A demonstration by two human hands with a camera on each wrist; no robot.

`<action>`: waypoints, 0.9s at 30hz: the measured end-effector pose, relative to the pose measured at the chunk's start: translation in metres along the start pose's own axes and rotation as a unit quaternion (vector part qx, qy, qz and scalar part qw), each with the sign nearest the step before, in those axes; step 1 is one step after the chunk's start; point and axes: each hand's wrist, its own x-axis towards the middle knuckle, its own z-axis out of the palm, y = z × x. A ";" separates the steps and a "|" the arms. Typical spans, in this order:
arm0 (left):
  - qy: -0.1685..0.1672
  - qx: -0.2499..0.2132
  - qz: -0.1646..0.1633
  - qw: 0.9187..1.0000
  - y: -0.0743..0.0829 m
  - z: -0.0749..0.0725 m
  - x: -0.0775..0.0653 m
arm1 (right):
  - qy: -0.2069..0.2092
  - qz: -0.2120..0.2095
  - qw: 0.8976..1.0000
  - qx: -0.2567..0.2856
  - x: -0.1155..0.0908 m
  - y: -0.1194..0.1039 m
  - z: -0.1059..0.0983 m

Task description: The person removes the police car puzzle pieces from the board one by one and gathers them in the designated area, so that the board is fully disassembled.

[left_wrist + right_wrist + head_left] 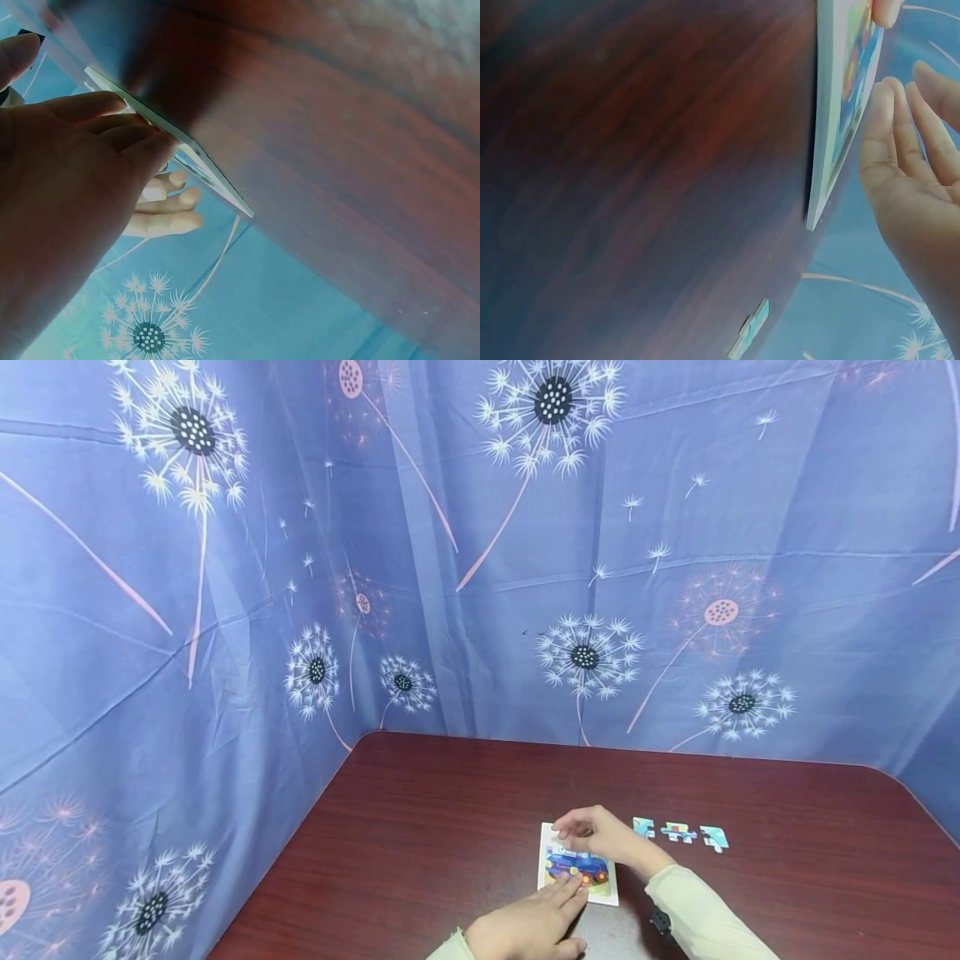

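Blue dandelion curtain (487,677) around a dark red-brown table (810,852), two hands over a small puzzle board (588,863)

The board lies low in the frame, right of centre, its blue vehicle picture facing up. The left hand (531,917) rests straight fingers on its lower part, that grip released. The right hand (600,837) bends over its upper area; I cannot tell whether that grip pinches a piece or holds nothing. Three loose pieces (678,832) lie in a row, just right of the right hand.

If the left hand pressed unevenly or slid, the board could shift and fitted parts might work loose. The right forearm, so near the row, could knock the closest piece aside.

Fingers cover the board's upper area and part of its lower left, hiding any gaps there. Both wrist views show the board nearly edge-on, and the right one only a single loose piece, its picture unreadable. Some dark object (660,920) by the right sleeve (697,906) is hard to make out
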 end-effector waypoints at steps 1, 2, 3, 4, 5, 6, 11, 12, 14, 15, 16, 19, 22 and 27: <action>0.000 -0.001 -0.001 1.000 0.000 0.000 0.000 | -0.002 -0.003 1.000 -0.004 0.001 0.002 0.001; -0.001 -0.001 -0.002 1.000 0.000 0.000 0.000 | -0.004 -0.003 1.000 -0.007 0.002 0.003 0.001; -0.001 -0.002 -0.003 1.000 0.000 0.000 0.000 | -0.005 -0.005 1.000 -0.010 0.002 0.004 0.002; -0.002 -0.003 -0.004 1.000 0.000 0.001 0.001 | -0.006 -0.005 1.000 -0.014 0.003 0.006 0.003; -0.002 -0.003 -0.004 1.000 0.000 0.001 0.001 | -0.008 -0.005 1.000 -0.013 0.004 0.006 0.003; -0.002 -0.002 -0.004 1.000 0.000 0.001 0.001 | -0.010 -0.005 1.000 -0.012 0.004 0.007 0.003; 0.000 0.001 -0.001 1.000 0.000 0.001 0.001 | -0.022 0.001 1.000 -0.002 0.006 0.005 0.005; 0.000 0.001 0.000 1.000 0.000 0.001 0.001 | -0.023 0.002 1.000 -0.003 0.006 0.005 0.005; -0.003 -0.003 0.002 1.000 0.000 0.001 0.001 | -0.026 0.005 1.000 -0.006 0.006 0.004 0.006; -0.003 -0.005 0.003 1.000 0.000 0.001 0.001 | -0.027 0.006 1.000 -0.008 0.006 0.004 0.006; -0.004 -0.006 0.004 1.000 0.000 0.000 0.001 | -0.028 0.009 1.000 -0.010 0.006 0.004 0.007; -0.004 -0.005 0.004 1.000 0.000 0.000 0.001 | -0.030 0.021 0.999 -0.015 0.006 0.003 0.008; -0.003 -0.002 0.002 1.000 0.001 0.001 0.001 | -0.031 0.031 0.999 -0.021 0.005 0.002 0.010; -0.005 -0.007 -0.001 1.000 0.000 0.001 0.002 | -0.034 0.035 0.999 -0.024 0.006 0.002 0.011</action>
